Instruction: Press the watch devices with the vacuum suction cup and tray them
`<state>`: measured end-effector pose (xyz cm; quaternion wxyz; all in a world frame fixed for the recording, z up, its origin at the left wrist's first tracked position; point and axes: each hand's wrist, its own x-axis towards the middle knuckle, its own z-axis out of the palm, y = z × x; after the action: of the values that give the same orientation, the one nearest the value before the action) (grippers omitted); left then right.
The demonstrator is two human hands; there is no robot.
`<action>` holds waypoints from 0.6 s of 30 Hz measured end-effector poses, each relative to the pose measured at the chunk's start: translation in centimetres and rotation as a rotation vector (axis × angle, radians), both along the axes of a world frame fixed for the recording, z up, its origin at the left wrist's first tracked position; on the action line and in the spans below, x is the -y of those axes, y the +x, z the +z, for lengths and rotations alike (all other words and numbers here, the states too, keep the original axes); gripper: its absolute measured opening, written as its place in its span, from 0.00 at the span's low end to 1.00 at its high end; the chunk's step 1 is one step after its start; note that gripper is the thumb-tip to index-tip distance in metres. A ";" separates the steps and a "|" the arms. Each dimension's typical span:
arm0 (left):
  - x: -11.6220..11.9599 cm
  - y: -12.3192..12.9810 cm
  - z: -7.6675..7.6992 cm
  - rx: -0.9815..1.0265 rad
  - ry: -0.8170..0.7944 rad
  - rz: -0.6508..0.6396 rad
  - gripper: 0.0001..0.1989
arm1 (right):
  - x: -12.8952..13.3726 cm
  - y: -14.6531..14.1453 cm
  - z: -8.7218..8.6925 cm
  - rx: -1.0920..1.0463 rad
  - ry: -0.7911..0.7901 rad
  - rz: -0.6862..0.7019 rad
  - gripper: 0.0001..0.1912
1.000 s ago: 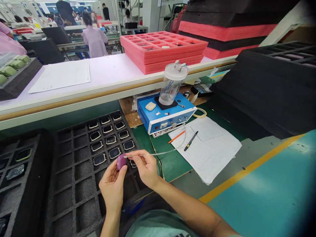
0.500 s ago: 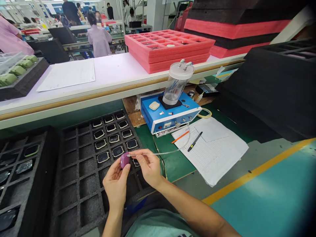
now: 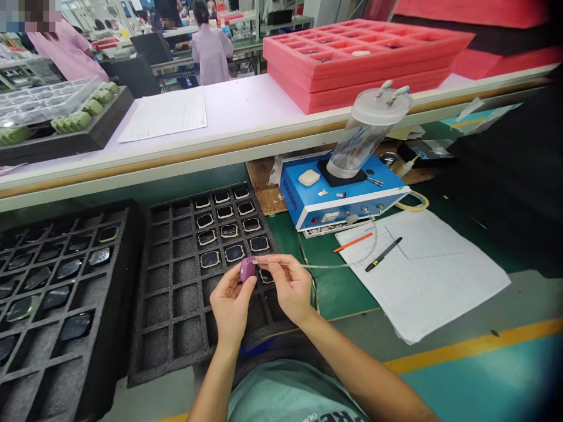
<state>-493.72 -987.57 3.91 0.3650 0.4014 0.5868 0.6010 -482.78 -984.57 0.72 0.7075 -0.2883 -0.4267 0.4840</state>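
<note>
Between the thumb and fingers of my left hand (image 3: 232,299) is a small purple watch case (image 3: 247,269), held above the foam tray. My right hand (image 3: 292,284) pinches the end of a clear thin tube (image 3: 328,267), its tip against or very near the case's right side; I cannot tell whether it touches. The tube curves back to the front of a blue box-shaped machine (image 3: 343,202) that carries a clear cylinder (image 3: 358,143). Below my hands, the black foam tray (image 3: 170,331) has several square watch cases with dark screens (image 3: 234,252) in its compartments.
Left of it stands another foam tray (image 3: 105,328) with dark watch pieces. Paper sheets (image 3: 444,281), a black pen (image 3: 383,254) and an orange pen (image 3: 353,242) lie at right. Red foam trays (image 3: 334,79) sit on the shelf (image 3: 237,111). Co-workers (image 3: 211,53) are in the background.
The view has turned to the left, so everything appears shifted right. Both hands keep the same grip on the purple case and the tube.
</note>
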 end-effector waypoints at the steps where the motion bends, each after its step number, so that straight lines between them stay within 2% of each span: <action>1: 0.0 0.0 0.0 0.003 0.003 0.001 0.20 | 0.0 0.0 0.0 0.006 -0.003 -0.001 0.05; 18: -0.4 -0.3 -0.6 -0.030 0.019 0.009 0.20 | -0.4 0.1 0.1 -0.012 -0.007 0.017 0.05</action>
<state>-493.99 -987.17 3.28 0.3495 0.4113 0.5883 0.6022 -482.72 -984.12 0.87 0.7049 -0.2843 -0.4234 0.4931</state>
